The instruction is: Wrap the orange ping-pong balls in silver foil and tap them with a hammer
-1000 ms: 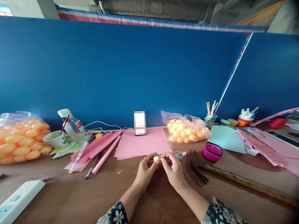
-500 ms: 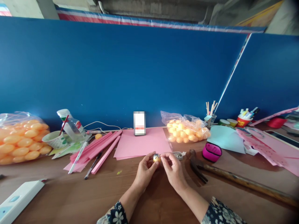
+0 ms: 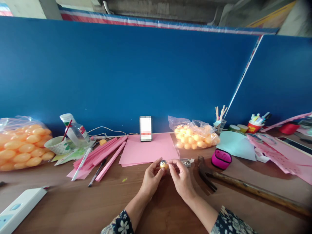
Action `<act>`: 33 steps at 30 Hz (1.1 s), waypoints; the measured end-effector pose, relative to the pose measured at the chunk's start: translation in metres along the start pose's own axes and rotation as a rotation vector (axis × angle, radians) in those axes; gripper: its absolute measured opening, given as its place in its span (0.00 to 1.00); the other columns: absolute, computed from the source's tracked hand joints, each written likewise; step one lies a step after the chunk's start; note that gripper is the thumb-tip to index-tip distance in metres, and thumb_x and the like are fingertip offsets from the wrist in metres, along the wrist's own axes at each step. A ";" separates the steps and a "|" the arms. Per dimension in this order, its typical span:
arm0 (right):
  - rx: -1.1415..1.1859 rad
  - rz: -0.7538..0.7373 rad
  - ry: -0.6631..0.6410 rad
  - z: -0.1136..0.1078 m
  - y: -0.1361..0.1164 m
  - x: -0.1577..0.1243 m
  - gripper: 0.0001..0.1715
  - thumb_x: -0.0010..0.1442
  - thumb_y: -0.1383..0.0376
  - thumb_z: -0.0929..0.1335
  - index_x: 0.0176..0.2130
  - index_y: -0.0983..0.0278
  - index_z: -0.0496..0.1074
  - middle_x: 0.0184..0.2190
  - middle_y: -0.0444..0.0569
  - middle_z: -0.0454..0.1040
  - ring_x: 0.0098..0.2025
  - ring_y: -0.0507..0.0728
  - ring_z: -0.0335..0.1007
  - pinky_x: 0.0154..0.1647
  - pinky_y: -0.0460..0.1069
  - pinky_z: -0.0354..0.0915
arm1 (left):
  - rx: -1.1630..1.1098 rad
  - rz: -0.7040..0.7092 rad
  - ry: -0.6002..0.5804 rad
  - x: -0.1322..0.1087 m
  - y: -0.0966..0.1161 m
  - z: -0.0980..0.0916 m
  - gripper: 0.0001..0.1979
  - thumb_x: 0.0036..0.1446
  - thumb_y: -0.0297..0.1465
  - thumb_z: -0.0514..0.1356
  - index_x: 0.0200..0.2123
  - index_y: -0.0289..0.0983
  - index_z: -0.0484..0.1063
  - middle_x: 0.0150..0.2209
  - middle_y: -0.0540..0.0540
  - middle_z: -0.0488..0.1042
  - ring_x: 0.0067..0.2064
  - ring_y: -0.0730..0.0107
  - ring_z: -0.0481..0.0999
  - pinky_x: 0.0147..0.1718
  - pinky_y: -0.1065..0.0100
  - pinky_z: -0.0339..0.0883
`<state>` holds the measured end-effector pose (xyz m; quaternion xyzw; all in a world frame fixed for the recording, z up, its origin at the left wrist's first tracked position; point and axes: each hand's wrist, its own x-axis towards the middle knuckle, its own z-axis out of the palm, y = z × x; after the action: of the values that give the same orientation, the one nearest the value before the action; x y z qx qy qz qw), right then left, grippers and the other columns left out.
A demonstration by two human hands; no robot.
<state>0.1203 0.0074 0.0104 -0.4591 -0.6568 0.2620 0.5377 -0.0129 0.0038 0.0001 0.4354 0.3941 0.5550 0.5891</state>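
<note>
Both hands meet over the table edge of the pink paper. The left hand pinches a small orange ball with a silvery cap; the right hand closes fingertips on its far side. Step in hand appears to be fitting the cap; the next move calls for steady, aligned pressure.

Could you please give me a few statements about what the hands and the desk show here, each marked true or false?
1. Both hands pinch one small orange ball between them. True: left hand, right hand.
2. The hammer is in the right hand. False: it lies on the desk, right of the hands.
3. A pink sheet lies just beyond the hands. True.
4. The bag of orange balls sits on the pink case. False: they are apart.
</note>
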 end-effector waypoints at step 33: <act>-0.019 -0.035 0.007 0.001 0.001 -0.001 0.07 0.61 0.66 0.59 0.36 0.63 0.65 0.34 0.49 0.70 0.37 0.55 0.67 0.39 0.49 0.64 | -0.011 0.001 -0.004 0.000 0.002 0.001 0.25 0.49 0.34 0.61 0.51 0.35 0.64 0.44 0.41 0.73 0.46 0.60 0.72 0.46 0.60 0.66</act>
<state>0.1199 0.0074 0.0089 -0.4537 -0.6653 0.2448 0.5400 -0.0126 0.0039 0.0019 0.4334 0.3899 0.5565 0.5919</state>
